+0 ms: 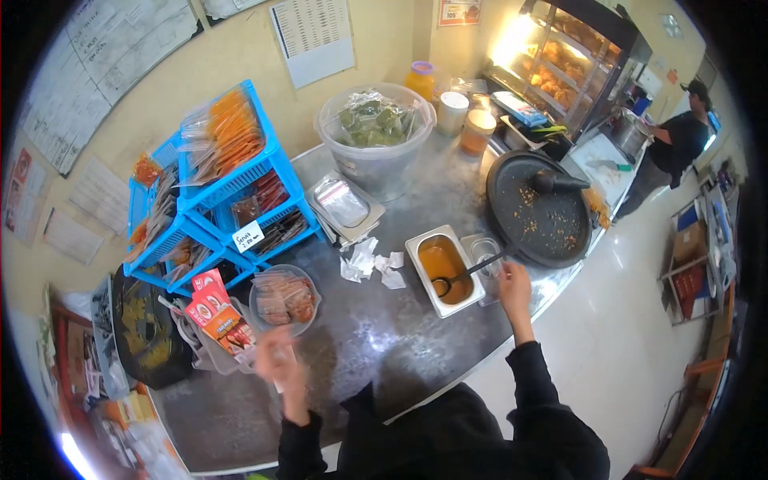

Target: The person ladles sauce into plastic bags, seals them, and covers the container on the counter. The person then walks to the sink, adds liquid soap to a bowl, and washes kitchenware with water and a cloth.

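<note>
My left hand (282, 364) is smeared by motion at the front left, near a clear bowl (254, 310) of small plastic bags with reddish-brown contents (290, 298). Its fingers are too blurred to read. At the table's right edge my right hand (516, 294) has its fingers curled; what they hold, if anything, is hidden. Just beyond its fingertips ends the handle of a black ladle (480, 266). That ladle rests in a metal pan (414, 254) of orange-brown sauce (440, 258). Clear plastic containers (483, 250) lie between the pan and my right hand.
Blue baskets (276, 160) of packets stand at the left. Behind are a bucket (376, 164) of leaves and several jars. A stone mortar (536, 232) with its pestle (560, 182) sits right. Crumpled tissues (372, 262) lie mid-table. A person (680, 140) stands far right.
</note>
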Available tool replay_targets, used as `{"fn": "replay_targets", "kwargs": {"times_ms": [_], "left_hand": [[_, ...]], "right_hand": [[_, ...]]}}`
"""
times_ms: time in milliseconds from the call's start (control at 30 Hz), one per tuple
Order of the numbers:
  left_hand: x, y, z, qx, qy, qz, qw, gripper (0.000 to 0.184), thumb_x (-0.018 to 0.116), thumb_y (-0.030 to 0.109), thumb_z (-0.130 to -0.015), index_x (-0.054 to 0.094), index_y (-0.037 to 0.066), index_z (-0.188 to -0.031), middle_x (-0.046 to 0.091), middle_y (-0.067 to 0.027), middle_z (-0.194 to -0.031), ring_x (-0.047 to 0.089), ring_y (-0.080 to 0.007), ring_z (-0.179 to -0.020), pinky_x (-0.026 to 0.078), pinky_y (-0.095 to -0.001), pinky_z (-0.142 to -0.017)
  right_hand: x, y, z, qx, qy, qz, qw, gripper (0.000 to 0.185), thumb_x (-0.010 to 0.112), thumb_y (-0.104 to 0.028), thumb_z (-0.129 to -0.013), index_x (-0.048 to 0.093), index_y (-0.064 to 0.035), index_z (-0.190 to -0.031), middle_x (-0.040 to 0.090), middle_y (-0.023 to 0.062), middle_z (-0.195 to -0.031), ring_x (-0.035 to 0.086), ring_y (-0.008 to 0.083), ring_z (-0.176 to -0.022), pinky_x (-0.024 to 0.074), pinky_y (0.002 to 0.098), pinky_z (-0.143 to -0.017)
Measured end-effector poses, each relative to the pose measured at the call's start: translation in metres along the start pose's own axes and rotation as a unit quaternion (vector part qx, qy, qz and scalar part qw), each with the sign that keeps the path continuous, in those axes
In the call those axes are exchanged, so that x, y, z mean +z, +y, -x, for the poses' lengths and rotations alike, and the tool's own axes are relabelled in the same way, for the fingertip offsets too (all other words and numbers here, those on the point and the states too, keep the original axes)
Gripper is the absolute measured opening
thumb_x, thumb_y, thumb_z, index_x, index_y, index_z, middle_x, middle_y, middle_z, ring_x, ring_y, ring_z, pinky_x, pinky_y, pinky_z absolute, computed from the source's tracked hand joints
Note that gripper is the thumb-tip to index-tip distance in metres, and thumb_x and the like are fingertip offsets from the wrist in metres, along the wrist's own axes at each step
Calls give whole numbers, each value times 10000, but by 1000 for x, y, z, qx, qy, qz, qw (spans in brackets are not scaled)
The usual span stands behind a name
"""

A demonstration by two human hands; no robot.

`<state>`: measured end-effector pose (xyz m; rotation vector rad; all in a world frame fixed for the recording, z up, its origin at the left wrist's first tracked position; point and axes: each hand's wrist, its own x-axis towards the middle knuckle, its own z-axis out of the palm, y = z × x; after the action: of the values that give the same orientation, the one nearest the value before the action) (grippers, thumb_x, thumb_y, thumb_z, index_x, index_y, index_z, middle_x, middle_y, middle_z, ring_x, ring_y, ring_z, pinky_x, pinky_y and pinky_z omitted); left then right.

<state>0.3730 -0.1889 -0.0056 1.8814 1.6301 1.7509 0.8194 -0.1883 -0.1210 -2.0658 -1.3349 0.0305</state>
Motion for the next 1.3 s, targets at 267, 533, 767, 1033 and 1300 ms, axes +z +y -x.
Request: {"fn": "replay_targets", "kwargs": {"times_ms": [267, 533, 767, 1033, 1300], "left_hand": [[245, 145, 2, 159, -308, 116, 931, 257, 688, 175, -794, 650, 53, -1017, 641, -88, -865, 584, -286, -842, 474, -350, -726], [288, 141, 2, 153, -382, 50, 910, 193, 702, 200, -772, 638, 63, -893, 637, -68, -766, 587, -273, -738, 462, -364, -634], [230, 124, 13, 90, -227, 22, 969, 139, 734, 130, -738, 686, 76, -857, 678, -63, -772, 634, -222, -608, 484, -308, -536], [198, 108, 75, 35, -202, 45, 978, 170, 714, 11, -694, 683, 60, -854, 694, -55, -926, 674, -223, -802, 537, -295, -676], [171, 103, 110, -48, -168, 86, 981, 231, 638, -43, -735, 667, 49, -945, 668, -100, -975, 613, -267, -955, 506, -340, -787]], "right_hand": [[27, 18, -37, -45, -148, 90, 984, 202, 618, -197, -760, 585, -28, -867, 647, 185, -810, 643, 373, -744, 512, 481, -632], [-49, 19, -29, -29, -222, 45, 974, 209, 676, -218, -714, 656, -55, -844, 658, 172, -726, 650, 353, -708, 511, 443, -648], [-116, 3, -44, -43, -262, -107, 958, 206, 676, -201, -737, 642, -45, -869, 656, 119, -675, 657, 293, -660, 506, 405, -625], [-88, -64, -70, -139, -234, -121, 955, 200, 687, -190, -734, 644, -60, -879, 657, 102, -690, 649, 272, -650, 507, 365, -609], [-9, -100, -51, -245, -198, -2, 949, 171, 625, -188, -747, 606, -55, -851, 646, 161, -752, 643, 343, -663, 512, 452, -621]]}}
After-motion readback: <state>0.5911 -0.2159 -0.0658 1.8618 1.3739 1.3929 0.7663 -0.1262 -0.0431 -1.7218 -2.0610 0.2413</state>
